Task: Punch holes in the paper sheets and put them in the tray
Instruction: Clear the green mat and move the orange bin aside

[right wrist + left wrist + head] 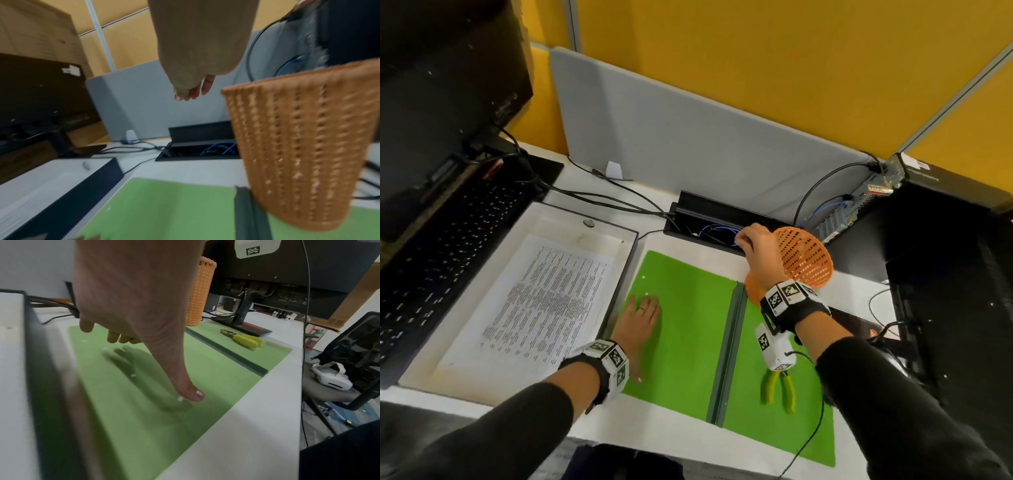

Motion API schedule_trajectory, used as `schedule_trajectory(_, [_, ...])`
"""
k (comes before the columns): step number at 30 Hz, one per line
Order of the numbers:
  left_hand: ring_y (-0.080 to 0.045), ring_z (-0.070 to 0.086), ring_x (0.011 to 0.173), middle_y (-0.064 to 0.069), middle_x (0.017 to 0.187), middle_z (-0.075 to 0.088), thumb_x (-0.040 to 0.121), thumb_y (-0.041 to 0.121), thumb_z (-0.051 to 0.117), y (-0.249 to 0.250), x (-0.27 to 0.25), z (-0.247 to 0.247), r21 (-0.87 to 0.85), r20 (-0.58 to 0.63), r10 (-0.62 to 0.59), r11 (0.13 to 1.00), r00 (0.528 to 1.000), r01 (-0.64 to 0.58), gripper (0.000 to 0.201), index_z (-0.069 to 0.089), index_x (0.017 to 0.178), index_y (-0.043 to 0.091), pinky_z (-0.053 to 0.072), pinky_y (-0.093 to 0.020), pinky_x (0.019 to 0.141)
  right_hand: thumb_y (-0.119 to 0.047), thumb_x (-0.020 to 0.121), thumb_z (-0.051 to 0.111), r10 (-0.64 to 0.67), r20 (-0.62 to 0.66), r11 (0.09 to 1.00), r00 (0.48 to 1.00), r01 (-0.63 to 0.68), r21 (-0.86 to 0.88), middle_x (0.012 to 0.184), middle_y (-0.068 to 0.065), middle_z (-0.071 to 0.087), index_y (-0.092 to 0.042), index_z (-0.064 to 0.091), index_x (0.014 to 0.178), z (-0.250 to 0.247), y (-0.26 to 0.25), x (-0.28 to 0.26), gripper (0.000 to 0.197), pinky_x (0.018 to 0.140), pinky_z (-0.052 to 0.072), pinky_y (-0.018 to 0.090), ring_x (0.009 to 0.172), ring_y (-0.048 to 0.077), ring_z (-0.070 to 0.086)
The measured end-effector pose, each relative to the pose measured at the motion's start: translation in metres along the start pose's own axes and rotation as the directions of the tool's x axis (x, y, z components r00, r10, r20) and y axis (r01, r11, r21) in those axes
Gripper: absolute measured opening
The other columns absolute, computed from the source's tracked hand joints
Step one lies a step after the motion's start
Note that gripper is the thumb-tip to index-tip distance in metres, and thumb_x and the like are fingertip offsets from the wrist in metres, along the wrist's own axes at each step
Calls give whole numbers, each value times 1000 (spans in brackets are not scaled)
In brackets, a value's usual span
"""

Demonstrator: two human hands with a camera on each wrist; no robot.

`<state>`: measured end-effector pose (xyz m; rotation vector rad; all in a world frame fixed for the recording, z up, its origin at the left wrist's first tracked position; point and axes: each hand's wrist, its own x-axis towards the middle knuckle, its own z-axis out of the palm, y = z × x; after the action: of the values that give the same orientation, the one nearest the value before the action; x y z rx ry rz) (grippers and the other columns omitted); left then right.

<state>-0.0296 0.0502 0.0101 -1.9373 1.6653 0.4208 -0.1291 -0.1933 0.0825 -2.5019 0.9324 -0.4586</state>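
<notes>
A white tray [592, 222] at the left holds a printed paper sheet [544, 301]. Beside it lies an open green folder [688, 325] with a dark spine [729, 349]. My left hand [642, 308] lies flat on the folder's left half, and its thumb [193, 394] touches down next to a small white paper dot [180, 399]. A yellow-handled hole punch [779, 390] lies on the right half, untouched. My right hand [748, 241] hovers beside a tilted orange mesh basket [804, 260], its fingertips [191, 92] bunched together. Whether they pinch anything is too small to tell.
A black keyboard [448, 257] and a monitor stand left of the tray. An open cable box [722, 219] with blue wires sits behind the folder. A black computer [945, 257] and cables fill the right side. A grey divider [688, 137] backs the desk.
</notes>
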Motion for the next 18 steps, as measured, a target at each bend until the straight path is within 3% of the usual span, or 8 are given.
schedule_trajectory(2, [-35,-2,147,-24,157,-8,91,40,55,-13,-10,6,-59,-18,-62,996,998,61,95,-4,150,-4,1,-50,119,-4,85,58,-16,109,999,994,11,46,88,18,63,0,67,82,30,-11,-3,10,76,45,38,84,29,58])
schedule_trajectory(5, [-36,-1,147,-26,157,-3,99,35,40,-24,-17,15,-26,-18,-88,996,996,88,78,-3,149,-7,-2,-42,121,-5,85,60,-50,241,998,969,41,43,94,17,64,-1,69,89,74,-24,-11,11,80,49,43,89,31,60])
schedule_trajectory(12, [-33,-1,148,-22,158,-1,99,33,40,-15,-11,25,-6,21,-124,992,992,124,76,-1,150,-5,-1,-42,121,-6,83,63,-85,417,995,905,95,-3,107,16,64,-5,69,97,142,-49,-32,15,87,49,42,98,31,60])
schedule_trajectory(18, [-34,0,148,-22,158,-1,99,34,38,-14,-10,31,-15,16,-129,992,992,129,75,-1,150,-6,1,-41,121,-6,82,64,-81,419,995,904,98,-18,116,9,61,-8,70,95,170,-62,-41,15,93,50,35,102,26,60])
